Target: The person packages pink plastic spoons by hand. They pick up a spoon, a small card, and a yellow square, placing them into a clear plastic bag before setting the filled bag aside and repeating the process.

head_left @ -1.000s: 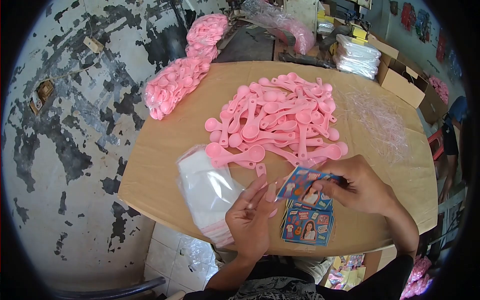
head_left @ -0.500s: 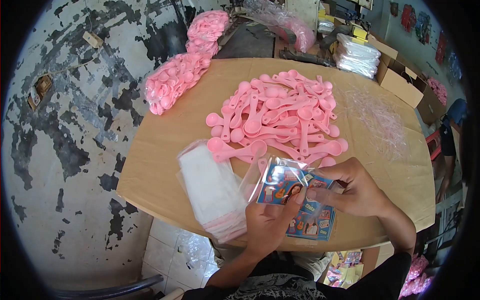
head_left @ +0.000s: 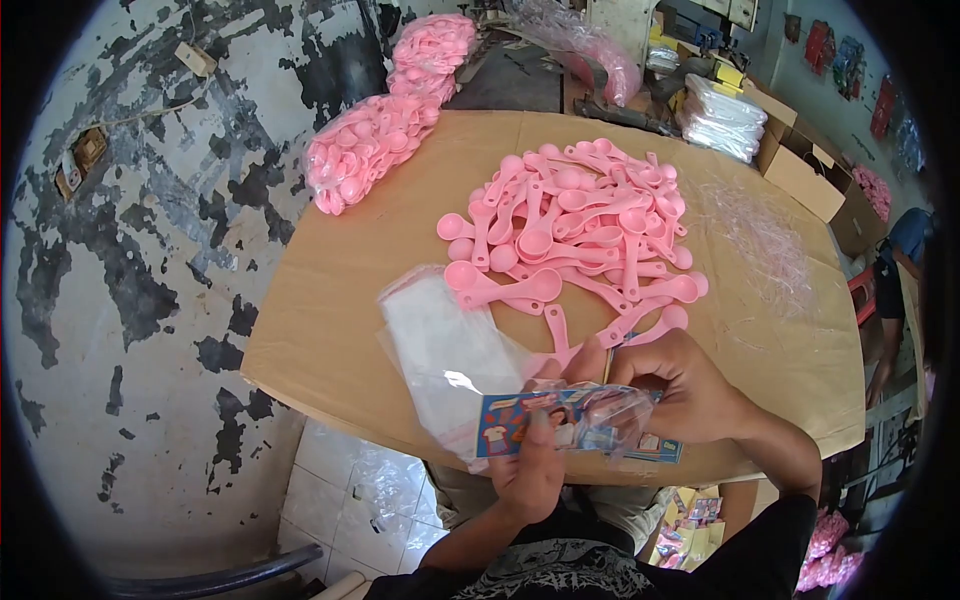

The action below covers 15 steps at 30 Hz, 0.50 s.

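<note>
My left hand (head_left: 533,468) pinches a blue printed card (head_left: 505,420) in a clear plastic bag, thumb on top. My right hand (head_left: 690,385) is closed at the bag's crumpled right end (head_left: 622,415). More blue cards (head_left: 660,448) lie on the table beneath. A stack of clear bags (head_left: 435,350) lies left of my hands. Just beyond my fingers is a big pile of pink double-ended spoons (head_left: 580,220), with some spoons close to my fingertips.
Bags of pink spoons (head_left: 370,150) sit at the brown table's (head_left: 330,300) back left. Clear strands (head_left: 765,250) lie at right. Behind are wrapped white packs (head_left: 720,118) and an open carton (head_left: 800,170). A person (head_left: 905,250) is at far right.
Both hands have come lower with the bagged card, which is now tilted flatter. A pink spoon near my fingers shows more fully. The whole view has shifted slightly.
</note>
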Each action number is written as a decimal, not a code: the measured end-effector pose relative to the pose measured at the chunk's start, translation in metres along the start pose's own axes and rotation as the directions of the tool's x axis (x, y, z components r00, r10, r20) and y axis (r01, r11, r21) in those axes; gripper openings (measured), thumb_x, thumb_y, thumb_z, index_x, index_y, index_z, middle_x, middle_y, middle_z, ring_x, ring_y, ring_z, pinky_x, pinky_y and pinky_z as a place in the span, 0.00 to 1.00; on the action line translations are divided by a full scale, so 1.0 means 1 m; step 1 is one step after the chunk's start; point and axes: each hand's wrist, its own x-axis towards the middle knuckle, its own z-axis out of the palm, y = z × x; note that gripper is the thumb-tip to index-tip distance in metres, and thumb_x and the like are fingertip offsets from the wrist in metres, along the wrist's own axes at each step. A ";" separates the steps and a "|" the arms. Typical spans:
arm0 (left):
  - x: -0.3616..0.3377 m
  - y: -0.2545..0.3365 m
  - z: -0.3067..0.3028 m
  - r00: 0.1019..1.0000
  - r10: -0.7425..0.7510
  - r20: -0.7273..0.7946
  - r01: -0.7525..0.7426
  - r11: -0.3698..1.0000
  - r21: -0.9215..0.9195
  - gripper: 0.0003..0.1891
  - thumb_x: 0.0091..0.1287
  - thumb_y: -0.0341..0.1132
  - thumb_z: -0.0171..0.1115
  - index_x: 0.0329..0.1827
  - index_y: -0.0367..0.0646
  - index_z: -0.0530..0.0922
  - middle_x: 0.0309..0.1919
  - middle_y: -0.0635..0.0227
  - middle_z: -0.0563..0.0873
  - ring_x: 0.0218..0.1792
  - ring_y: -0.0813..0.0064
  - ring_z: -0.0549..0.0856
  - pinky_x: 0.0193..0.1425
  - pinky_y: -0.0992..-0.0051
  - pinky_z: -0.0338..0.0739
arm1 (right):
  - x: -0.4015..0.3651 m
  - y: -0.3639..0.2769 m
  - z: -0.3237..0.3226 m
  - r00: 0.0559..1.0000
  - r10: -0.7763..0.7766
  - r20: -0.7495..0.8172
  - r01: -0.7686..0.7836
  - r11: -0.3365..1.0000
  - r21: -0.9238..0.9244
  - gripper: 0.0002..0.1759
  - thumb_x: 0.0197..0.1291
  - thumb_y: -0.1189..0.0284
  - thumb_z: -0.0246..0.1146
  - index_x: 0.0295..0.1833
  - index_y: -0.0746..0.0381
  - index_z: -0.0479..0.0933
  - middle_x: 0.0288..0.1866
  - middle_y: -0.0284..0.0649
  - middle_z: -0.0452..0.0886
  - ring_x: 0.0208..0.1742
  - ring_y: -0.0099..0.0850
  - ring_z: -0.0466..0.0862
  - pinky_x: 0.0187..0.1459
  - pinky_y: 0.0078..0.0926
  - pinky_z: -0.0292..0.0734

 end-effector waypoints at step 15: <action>0.025 0.019 -0.010 0.856 0.316 0.410 -0.410 0.897 0.166 0.16 0.66 0.34 0.63 0.48 0.49 0.63 0.52 0.58 0.80 0.66 0.50 0.71 0.75 0.47 0.56 | 0.032 -0.032 0.020 0.969 -0.180 0.167 0.183 0.983 -0.004 0.11 0.58 0.76 0.64 0.48 0.61 0.79 0.35 0.40 0.84 0.26 0.21 0.79 0.30 0.23 0.74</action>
